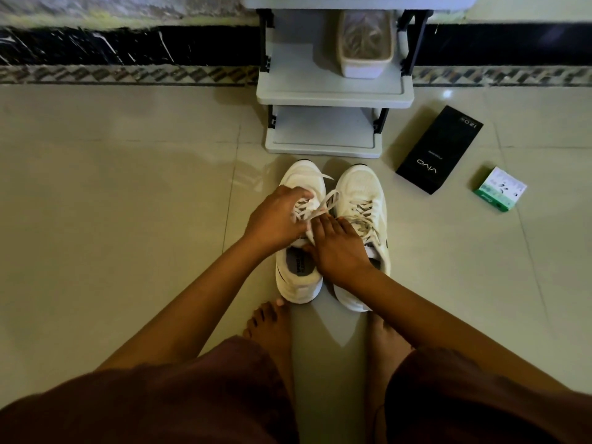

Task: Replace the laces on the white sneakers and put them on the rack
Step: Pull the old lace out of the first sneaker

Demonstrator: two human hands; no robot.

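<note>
Here, 2 white sneakers [362, 200] side by side, toes toward rack [333, 94], both hands [275, 219] pinching laces [330, 200]

rack [334, 94] top cut off by upper edge, basket [365, 49] contents blurred (unreadable), right sneaker [365, 200] opening hidden under right hand [339, 248]

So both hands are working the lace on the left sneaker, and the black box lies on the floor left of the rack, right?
Not quite. In the head view the black box lies right of the rack, not left. Both hands, left and right, do work the lace on the left sneaker.
</note>
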